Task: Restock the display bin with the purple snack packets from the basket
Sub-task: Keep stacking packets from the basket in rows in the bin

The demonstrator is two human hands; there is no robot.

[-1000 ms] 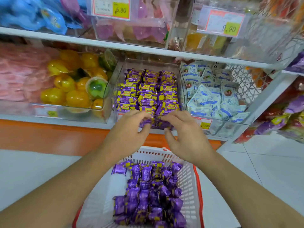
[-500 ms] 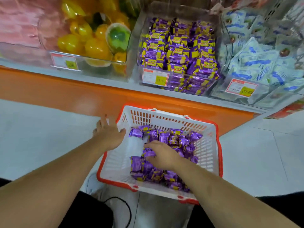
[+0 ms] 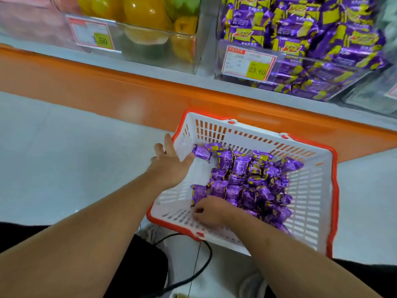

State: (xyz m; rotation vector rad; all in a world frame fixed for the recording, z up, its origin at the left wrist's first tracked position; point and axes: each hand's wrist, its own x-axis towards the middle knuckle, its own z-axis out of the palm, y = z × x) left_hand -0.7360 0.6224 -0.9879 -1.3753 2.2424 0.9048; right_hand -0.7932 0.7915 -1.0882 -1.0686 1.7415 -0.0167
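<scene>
A white basket [image 3: 309, 190] with a red rim sits on the floor below the shelf, tilted toward me. Several purple snack packets [image 3: 247, 175] lie heaped in it. My left hand [image 3: 171, 166] holds the basket's left wall, thumb inside and fingers outside. My right hand [image 3: 209, 211] is down in the near left part of the pile, its fingers curled over packets there. The clear display bin [image 3: 322, 82] at the top right is packed with the same purple and yellow packets and carries a price tag [image 3: 247, 64].
Left of the display bin stands a clear bin of yellow jelly fruits [image 3: 139, 20]. An orange shelf base [image 3: 96, 82] runs across behind the basket. A black cable [image 3: 202, 263] loops on the grey floor near my legs.
Both hands came down from the display bin to the basket. The left hand took the basket's left wall. The right hand moved through the pile to its near left part.
</scene>
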